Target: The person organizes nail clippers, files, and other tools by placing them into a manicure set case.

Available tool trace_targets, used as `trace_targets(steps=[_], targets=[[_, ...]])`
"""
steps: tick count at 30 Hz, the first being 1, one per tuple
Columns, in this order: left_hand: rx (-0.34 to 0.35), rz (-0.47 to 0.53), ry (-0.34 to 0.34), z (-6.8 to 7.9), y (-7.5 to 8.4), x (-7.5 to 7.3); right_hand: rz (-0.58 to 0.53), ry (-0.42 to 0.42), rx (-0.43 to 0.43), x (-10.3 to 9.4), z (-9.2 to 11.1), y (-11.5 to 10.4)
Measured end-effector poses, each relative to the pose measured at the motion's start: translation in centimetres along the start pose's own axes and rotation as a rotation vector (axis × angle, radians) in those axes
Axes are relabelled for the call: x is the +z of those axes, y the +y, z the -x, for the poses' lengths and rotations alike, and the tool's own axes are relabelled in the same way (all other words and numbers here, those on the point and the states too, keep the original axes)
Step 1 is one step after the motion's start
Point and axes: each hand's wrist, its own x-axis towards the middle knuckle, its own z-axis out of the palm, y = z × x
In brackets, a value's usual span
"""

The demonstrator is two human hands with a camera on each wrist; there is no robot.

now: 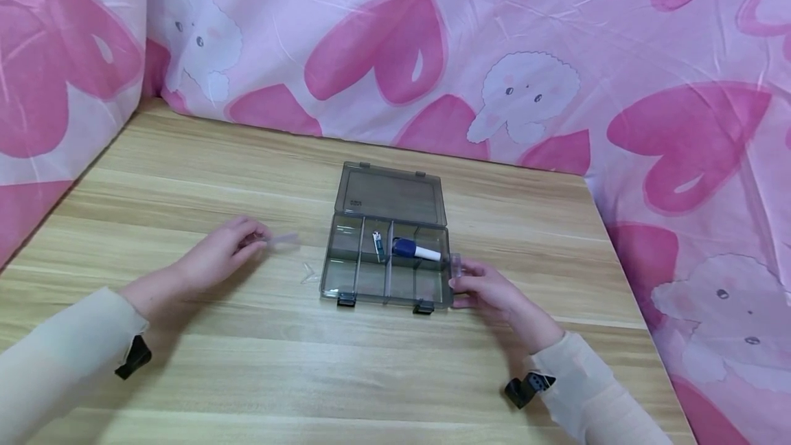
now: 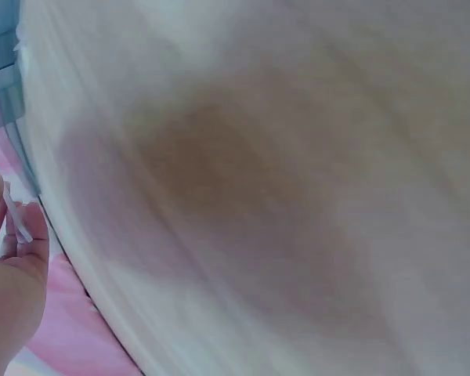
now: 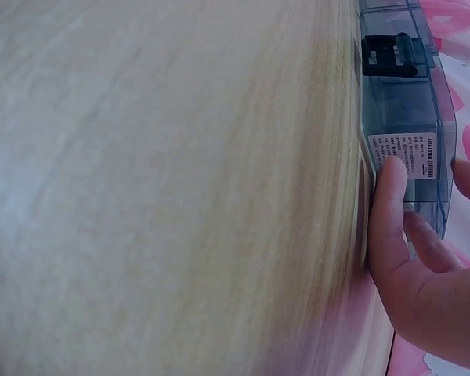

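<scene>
Sleeves [image 1: 74, 345] nearest; left grip [image 1: 225, 249] pinches clear strip [image 1: 285, 239], long axis sideways, toward box [image 1: 371, 281]; right grip [image 1: 488, 287] clamps box.

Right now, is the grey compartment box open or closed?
The box is open: its lid lies back, leaving the compartments uncovered, with a blue-and-white item visible inside.

Left hand [image 2: 14, 294] pinches thin pale strip [image 2: 17, 218] — pink cloth [image 2: 74, 329] behind, blurred tabletop [image 2: 282, 196] alongside.
</scene>
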Motion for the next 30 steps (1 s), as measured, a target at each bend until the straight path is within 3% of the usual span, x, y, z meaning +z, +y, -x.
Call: trace_targets(steps=[14, 30], targets=[[0.04, 0.016, -0.036, -2.4, 2.5, -0.3, 0.027, 0.013, 0.01, -0.1, -0.2, 0.0], [0.146, 0.031, -0.092, -4.9, 5.5, 1.3, 0.004, 0.025, 0.008, 0.0, -0.2, 0.1]])
